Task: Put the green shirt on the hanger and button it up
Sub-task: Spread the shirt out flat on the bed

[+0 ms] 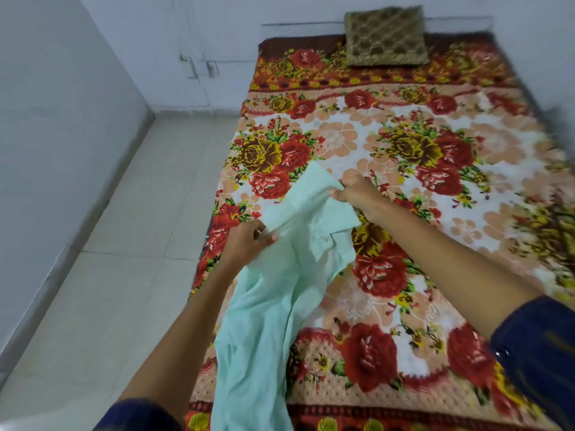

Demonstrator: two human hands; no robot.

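Both hands (249, 241) at green shirt (280, 293) edge

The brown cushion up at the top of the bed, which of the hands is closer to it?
Right. The right hand grips the green shirt further up the bed, below the cushion. The left hand holds it lower, by the bed's edge.

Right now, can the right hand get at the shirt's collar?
Probably yes: the right hand already pinches the green shirt at its top edge, and the collar lies uncovered just below it.

Head view, looking forward and down, close over bed (404, 181)
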